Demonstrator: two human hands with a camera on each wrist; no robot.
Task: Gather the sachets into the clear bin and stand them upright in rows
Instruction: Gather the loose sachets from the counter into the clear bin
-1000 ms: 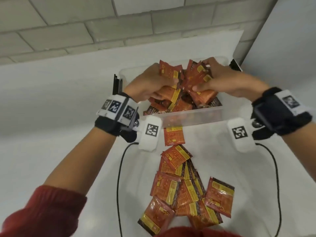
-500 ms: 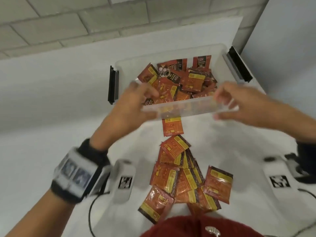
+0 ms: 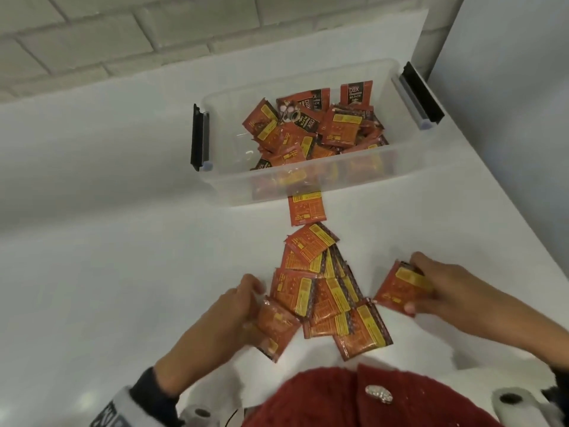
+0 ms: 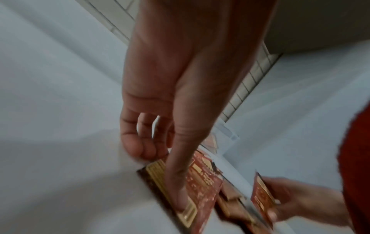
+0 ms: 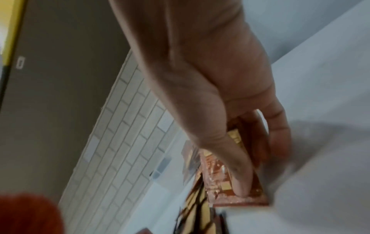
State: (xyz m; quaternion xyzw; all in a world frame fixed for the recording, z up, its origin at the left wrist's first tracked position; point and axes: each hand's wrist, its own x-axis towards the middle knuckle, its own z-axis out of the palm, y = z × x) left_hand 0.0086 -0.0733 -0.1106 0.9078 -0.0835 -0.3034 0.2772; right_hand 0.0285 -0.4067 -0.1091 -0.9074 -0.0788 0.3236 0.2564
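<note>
The clear bin [image 3: 226,177] stands at the back of the white table with a loose jumble of orange sachets [image 3: 311,131] in it; a few lean against its far wall. Several more sachets [image 3: 323,291] lie overlapping in a pile near me, and one sachet [image 3: 306,209] lies just in front of the bin. My left hand [image 3: 254,298] pinches the leftmost sachet [image 3: 277,328] of the pile, thumb [image 4: 180,193] on top and fingers curled at its edge. My right hand [image 3: 415,288] grips a sachet [image 3: 397,288] lifted at the pile's right side, thumb [image 5: 240,180] on its face.
Black latches [image 3: 197,137] [image 3: 421,90] stick out from both ends of the bin. A brick wall [image 3: 123,32] runs behind the table and a grey panel [image 3: 508,87] stands at the right. The table edge curves along the right. My red sweater [image 3: 369,396] fills the bottom.
Both hands let go of the sachets in the bin and drew back to the near pile. Each has taken hold of one sachet there.
</note>
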